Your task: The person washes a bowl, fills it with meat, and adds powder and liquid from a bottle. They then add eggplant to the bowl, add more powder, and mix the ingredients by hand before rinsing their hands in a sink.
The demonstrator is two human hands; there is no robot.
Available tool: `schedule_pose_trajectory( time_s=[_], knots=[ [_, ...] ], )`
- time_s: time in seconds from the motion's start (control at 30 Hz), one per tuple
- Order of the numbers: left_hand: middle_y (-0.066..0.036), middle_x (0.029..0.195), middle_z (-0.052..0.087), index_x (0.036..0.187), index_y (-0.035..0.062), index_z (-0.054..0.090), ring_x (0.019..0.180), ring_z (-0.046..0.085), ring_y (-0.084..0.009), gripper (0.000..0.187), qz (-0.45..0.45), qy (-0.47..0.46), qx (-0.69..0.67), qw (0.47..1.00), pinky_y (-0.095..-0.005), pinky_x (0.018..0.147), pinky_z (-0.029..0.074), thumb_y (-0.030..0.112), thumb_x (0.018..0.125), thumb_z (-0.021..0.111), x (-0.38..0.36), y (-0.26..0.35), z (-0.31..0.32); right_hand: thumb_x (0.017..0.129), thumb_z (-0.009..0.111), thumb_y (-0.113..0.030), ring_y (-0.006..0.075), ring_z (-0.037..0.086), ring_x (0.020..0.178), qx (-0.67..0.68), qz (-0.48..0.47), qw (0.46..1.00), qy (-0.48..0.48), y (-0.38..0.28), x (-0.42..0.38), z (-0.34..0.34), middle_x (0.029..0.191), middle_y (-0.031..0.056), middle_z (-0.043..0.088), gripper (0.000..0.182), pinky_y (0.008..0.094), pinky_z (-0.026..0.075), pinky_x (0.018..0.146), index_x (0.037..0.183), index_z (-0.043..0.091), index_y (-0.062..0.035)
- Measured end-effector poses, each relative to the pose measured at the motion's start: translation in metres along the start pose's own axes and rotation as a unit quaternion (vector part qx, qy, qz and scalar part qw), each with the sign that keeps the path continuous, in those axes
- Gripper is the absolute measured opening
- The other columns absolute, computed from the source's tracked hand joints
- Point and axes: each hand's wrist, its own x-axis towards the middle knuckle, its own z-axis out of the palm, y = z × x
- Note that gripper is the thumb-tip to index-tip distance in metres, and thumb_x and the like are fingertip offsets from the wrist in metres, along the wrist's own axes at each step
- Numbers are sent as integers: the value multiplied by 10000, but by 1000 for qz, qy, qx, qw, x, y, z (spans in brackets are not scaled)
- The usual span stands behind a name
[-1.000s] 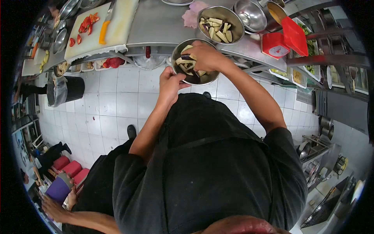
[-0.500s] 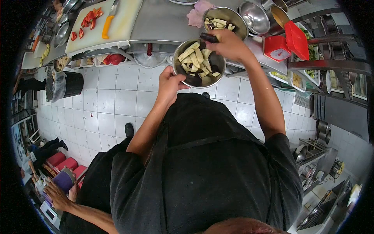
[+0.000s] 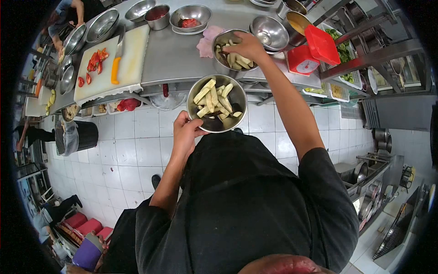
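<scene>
My left hand (image 3: 185, 134) grips the lower left rim of a metal bowl (image 3: 194, 119), held over the floor in front of my apron. Pale, dark-skinned eggplant sticks (image 3: 212, 98) lie in it. My right hand (image 3: 248, 47) reaches into a second metal bowl (image 3: 219, 68) at the counter's front edge, its thumb and fingers apart over more eggplant pieces (image 3: 239, 61). Its fingertips are partly hidden among them.
A cutting board (image 3: 132, 59) at left bears red pepper pieces (image 3: 95, 61) and a yellow-handled knife (image 3: 116, 68). A red scale (image 3: 303, 59) and stacked metal bowls (image 3: 269, 32) stand right. Another person's arm (image 3: 78, 11) shows at far left.
My right hand has moved from above the held bowl, where it had a dark eggplant piece, into the counter bowl. The held bowl sits lower and farther left in view.
</scene>
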Motion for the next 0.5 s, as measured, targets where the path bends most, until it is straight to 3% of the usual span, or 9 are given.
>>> schedule_pose_trajectory(
  time_s=[0.13,0.23,0.3,0.4,0.5],
  knots=[
    [-146,858,601,850,4,465,683,663,-219,120,4,1,-2,1000,-323,563,609,-60,790,546,-11,7,-1,713,701,-423,292,649,898,69,112,990,-53,-9,-24,-47,996,164,670,530,385,499,785,1108,664,-72],
    [-133,863,604,863,9,474,701,660,-210,118,22,18,-2,1000,-317,560,602,-57,795,545,-20,13,2,738,721,-353,265,649,795,164,178,970,15,24,-61,-44,922,157,667,495,346,504,714,1076,637,-2],
    [-123,867,606,871,10,480,713,657,-206,117,39,38,2,998,-313,556,597,-55,798,545,-21,19,5,746,736,-331,241,642,715,202,245,947,54,33,-79,-39,871,139,664,478,322,504,649,1037,618,29],
    [-121,881,611,860,24,475,716,652,-199,108,63,39,-6,997,-314,587,589,-41,813,547,-14,31,1,806,717,-364,124,594,641,301,356,884,36,14,-92,-39,881,91,621,469,252,470,531,1051,563,5],
    [-122,883,620,884,29,472,718,651,-190,113,74,23,21,997,-318,609,582,-26,824,550,-10,46,11,821,708,-344,125,572,569,391,353,847,73,-14,-102,-55,786,83,603,433,250,445,481,989,559,26]
  ],
)
